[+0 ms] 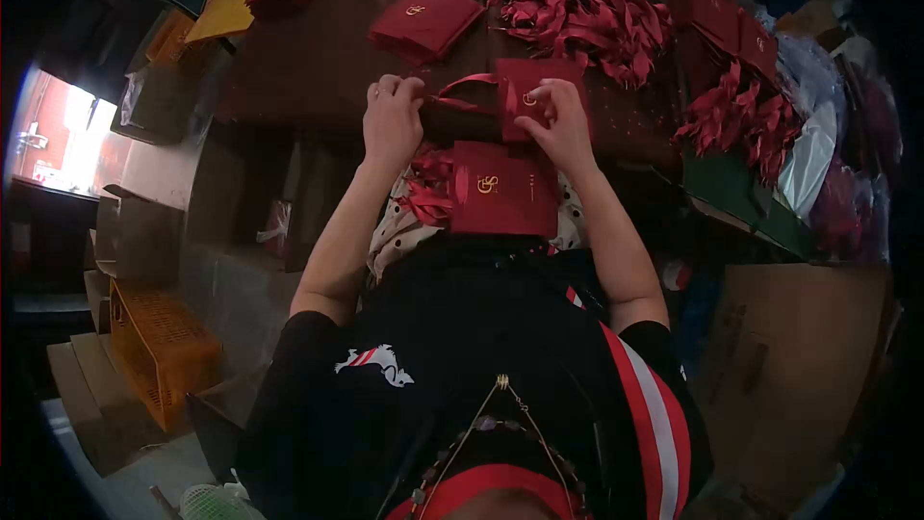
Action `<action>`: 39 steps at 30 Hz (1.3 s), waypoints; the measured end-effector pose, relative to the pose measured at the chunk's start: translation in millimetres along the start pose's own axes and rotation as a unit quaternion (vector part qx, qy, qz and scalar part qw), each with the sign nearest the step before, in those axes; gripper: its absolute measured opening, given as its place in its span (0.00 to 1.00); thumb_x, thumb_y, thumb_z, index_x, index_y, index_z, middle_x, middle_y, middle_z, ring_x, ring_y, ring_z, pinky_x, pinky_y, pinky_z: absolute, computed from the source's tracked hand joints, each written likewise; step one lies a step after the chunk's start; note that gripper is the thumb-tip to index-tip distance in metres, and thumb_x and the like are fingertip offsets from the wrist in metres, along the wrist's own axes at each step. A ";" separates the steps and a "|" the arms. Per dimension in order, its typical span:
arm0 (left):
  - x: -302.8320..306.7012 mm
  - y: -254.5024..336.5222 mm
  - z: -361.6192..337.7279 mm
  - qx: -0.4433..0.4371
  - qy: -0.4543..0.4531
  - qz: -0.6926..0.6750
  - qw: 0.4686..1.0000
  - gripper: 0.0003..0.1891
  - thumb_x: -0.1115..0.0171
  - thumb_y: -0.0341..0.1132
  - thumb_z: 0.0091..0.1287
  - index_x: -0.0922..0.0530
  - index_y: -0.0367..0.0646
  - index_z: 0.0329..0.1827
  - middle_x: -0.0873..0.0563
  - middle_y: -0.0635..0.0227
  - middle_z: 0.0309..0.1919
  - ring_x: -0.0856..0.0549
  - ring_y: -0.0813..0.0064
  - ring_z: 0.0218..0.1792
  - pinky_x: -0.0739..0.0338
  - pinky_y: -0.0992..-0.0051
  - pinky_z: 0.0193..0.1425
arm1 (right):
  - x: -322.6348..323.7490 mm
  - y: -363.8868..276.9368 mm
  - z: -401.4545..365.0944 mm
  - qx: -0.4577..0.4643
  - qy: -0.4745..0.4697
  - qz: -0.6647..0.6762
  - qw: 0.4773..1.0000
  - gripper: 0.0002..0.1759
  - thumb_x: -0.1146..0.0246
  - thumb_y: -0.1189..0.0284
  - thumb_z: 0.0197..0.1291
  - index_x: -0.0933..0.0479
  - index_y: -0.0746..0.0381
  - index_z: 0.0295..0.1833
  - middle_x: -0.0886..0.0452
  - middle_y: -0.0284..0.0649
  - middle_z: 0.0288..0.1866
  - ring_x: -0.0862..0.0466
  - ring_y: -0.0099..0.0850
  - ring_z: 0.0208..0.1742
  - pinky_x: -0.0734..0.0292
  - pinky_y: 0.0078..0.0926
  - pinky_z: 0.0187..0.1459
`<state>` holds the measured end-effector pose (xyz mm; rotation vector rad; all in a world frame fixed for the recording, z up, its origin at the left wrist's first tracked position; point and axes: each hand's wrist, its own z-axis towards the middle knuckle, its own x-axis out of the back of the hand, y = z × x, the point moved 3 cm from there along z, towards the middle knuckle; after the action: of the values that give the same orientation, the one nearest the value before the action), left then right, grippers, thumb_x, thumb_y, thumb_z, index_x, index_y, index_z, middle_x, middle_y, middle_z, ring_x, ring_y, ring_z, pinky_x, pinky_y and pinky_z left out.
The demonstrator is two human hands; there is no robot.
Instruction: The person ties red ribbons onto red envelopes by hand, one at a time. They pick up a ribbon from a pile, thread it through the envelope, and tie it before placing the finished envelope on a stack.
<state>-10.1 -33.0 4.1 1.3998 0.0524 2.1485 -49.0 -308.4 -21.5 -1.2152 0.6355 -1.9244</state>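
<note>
At the near edge of the table lies a small red gift bag (pixel 513 79) with gold lettering, a red ribbon (pixel 470 79) running from its left side. My left hand (pixel 393 120) is closed, with its fingertips pinched at the ribbon's far end. Curled over the bag's face, my right hand (pixel 563 125) grips it with thumb and fingers bent; its lower fingers are partly hidden. On my lap rests a stack of red gift bags (pixel 505 195), with gold print on top and bunched ribbons (pixel 426 188) at its left.
Beyond my hands is another bag stack (pixel 423 24) beside a heap of red ribbons (pixel 577 14). More bags (pixel 717 24) with ribbons hanging stand at right. A cardboard box (pixel 789 356) is at lower right, and an orange crate (pixel 164 351) at left.
</note>
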 end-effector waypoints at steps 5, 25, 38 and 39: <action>5.3 68.0 -9.8 -0.206 -0.003 -0.075 0.976 0.34 0.25 0.33 0.59 0.27 0.52 0.72 0.28 0.60 0.73 0.32 0.48 0.73 0.33 0.50 0.73 | -0.7 2.0 0.7 0.018 0.034 0.042 0.998 0.18 0.25 0.72 0.58 0.23 0.58 0.52 0.23 0.35 0.51 0.24 0.26 0.38 0.22 0.28 0.44; -35.8 32.3 31.3 0.100 -0.141 -0.297 0.939 0.14 0.34 0.36 0.74 0.18 0.42 0.58 0.13 0.63 0.45 0.14 0.65 0.48 0.19 0.65 0.56 | 65.8 37.5 47.3 0.134 0.008 -0.306 0.942 0.11 0.36 0.74 0.65 0.16 0.52 0.51 0.18 0.35 0.53 0.16 0.39 0.53 0.15 0.40 0.48; -16.0 56.4 -29.8 0.110 0.005 -0.120 0.987 0.26 0.20 0.49 0.59 0.19 0.41 0.52 0.16 0.63 0.40 0.15 0.63 0.42 0.19 0.64 0.47 | 47.2 10.0 22.4 0.107 0.097 0.014 0.989 0.05 0.35 0.75 0.69 0.22 0.62 0.48 0.17 0.40 0.42 0.17 0.31 0.35 0.20 0.28 0.38; -19.3 54.8 -29.8 0.133 -0.007 -0.152 0.979 0.27 0.19 0.47 0.58 0.19 0.41 0.53 0.16 0.62 0.40 0.15 0.63 0.41 0.18 0.64 0.47 | 42.3 -8.1 18.3 0.131 0.126 0.028 0.983 0.07 0.33 0.76 0.68 0.21 0.63 0.49 0.18 0.40 0.36 0.20 0.26 0.31 0.23 0.25 0.36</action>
<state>-53.8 -80.2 -7.3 1.4456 0.5329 1.9271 -46.1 -338.2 14.6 -0.7905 0.5163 -2.0563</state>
